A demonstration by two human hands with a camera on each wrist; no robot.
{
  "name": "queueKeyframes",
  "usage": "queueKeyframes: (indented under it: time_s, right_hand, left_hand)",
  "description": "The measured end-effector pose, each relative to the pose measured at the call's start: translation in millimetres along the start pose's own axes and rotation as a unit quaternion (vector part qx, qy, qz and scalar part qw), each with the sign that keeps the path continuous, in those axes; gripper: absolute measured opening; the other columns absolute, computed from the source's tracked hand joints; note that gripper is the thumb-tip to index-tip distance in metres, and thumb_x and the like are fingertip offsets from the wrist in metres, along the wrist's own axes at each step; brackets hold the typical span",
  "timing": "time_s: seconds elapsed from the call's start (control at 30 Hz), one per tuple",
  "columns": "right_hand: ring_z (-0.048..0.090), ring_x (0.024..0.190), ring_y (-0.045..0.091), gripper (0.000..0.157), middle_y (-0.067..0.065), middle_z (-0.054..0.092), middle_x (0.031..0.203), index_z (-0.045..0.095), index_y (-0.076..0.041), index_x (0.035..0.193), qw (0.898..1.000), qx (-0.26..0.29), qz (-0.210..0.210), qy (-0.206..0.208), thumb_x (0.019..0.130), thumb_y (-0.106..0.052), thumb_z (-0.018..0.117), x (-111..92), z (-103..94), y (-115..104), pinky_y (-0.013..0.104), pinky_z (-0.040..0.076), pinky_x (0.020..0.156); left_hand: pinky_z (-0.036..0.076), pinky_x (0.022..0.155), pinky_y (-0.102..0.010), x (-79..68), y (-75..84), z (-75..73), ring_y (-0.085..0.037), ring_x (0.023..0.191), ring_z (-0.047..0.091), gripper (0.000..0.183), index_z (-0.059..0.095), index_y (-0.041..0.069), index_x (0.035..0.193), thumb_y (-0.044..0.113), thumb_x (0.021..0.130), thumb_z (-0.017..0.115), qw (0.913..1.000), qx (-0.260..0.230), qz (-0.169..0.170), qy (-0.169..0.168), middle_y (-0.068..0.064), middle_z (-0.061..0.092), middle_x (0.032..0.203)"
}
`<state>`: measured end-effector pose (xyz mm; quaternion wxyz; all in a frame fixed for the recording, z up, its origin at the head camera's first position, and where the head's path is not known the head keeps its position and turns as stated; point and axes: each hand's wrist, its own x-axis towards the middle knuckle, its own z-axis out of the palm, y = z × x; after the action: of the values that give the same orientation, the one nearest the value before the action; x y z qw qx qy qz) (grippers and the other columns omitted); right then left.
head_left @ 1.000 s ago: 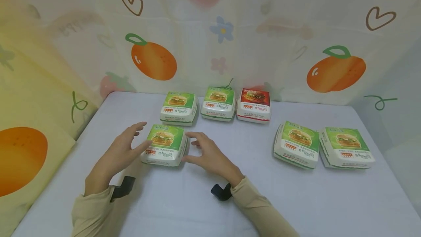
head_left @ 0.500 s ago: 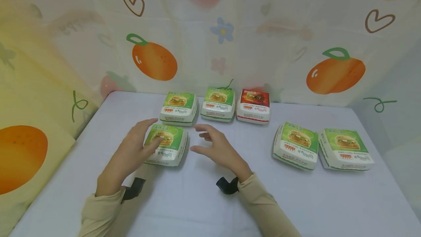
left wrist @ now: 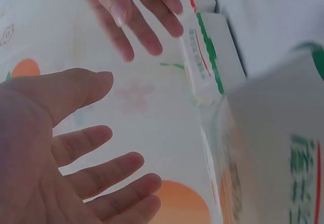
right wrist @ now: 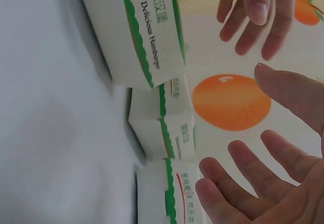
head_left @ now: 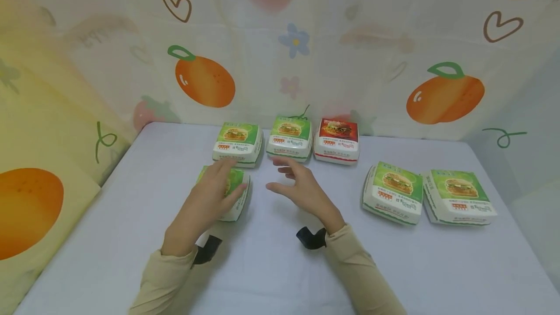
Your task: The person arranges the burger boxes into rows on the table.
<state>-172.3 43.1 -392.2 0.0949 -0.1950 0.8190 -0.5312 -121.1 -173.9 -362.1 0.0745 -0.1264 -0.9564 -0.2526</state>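
Both hands are raised over the table with nothing in them. In the head view the left hand [head_left: 209, 196] overlaps a green-and-white hamburger box [head_left: 238, 201], hiding its left part. The right hand [head_left: 302, 188] hovers to the right of that box, fingers relaxed and thumb apart. Palms face each other across a gap. In the left wrist view the left hand's fingers [left wrist: 121, 166] are spread, with the near box [left wrist: 273, 148] at the right. The right wrist view shows the right hand's fingers [right wrist: 243, 183] loosely spread, with the box [right wrist: 134, 37] beyond.
Along the back stand two green boxes [head_left: 236, 144] [head_left: 289, 138] and a red-topped hamburger box [head_left: 337, 141]. Two more green boxes [head_left: 392, 192] [head_left: 460, 197] sit side by side at the right. A printed curtain [head_left: 358, 77] hangs behind the white table [head_left: 280, 266].
The left hand has moved right, from beside the front box to in front of it. The right hand has drawn away rightward and slightly up from that box. The boxes stay put.
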Motion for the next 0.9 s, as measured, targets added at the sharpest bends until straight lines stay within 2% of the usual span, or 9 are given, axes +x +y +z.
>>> queueKeyframes:
  time_s: [0.13,0.37,0.53,0.73,0.9]
  right_hand:
    - [0.049,0.122,0.023,0.056,0.001,0.051,0.131,0.046,-0.028,0.128,1.0,-0.005,0.007,0.006,0.078,-0.033,0.071,1.9,-5.3,6.8,0.037,0.04,0.102]
    - [0.048,0.123,0.023,0.058,0.002,0.05,0.133,0.045,-0.019,0.131,0.999,-0.024,0.014,0.034,0.08,-0.032,0.069,5.8,-18.2,18.0,0.039,0.04,0.102]
    - [0.046,0.125,0.021,0.057,-0.002,0.049,0.134,0.045,-0.022,0.13,0.998,-0.036,0.028,0.054,0.08,-0.032,0.069,8.0,-26.5,25.1,0.039,0.039,0.103]
    - [0.041,0.129,0.02,0.059,-0.003,0.045,0.138,0.043,-0.021,0.133,0.996,-0.038,0.043,0.068,0.081,-0.032,0.068,9.8,-33.6,31.7,0.04,0.037,0.105]
    - [0.04,0.129,0.022,0.059,-0.002,0.043,0.139,0.043,-0.021,0.133,0.995,-0.037,0.05,0.083,0.081,-0.029,0.069,12.2,-39.2,37.5,0.041,0.037,0.105]
  left_hand:
    - [0.038,0.101,-0.047,5.4,11.8,8.5,-0.027,0.126,0.039,0.058,0.039,0.013,0.135,0.032,0.086,0.061,0.9999,0.002,0.007,0.012,-0.009,0.042,0.136]
    - [0.04,0.101,-0.043,13.1,30.9,21.3,-0.024,0.126,0.041,0.056,0.041,0.013,0.134,0.033,0.086,0.061,0.9993,0.029,0.015,0.02,-0.008,0.044,0.135]
    - [0.041,0.101,-0.042,22.0,43.4,27.0,-0.024,0.125,0.042,0.057,0.042,0.011,0.134,0.032,0.085,0.062,0.9989,0.03,0.019,0.03,-0.009,0.046,0.134]
    - [0.042,0.1,-0.042,33.1,51.3,40.5,-0.025,0.122,0.046,0.057,0.043,0.008,0.133,0.031,0.084,0.063,0.9987,0.022,0.006,0.046,-0.01,0.049,0.131]
    - [0.042,0.1,-0.04,43.9,53.4,52.1,-0.023,0.124,0.046,0.055,0.043,0.009,0.132,0.03,0.085,0.062,0.9982,-0.005,-0.021,0.056,-0.009,0.048,0.133]
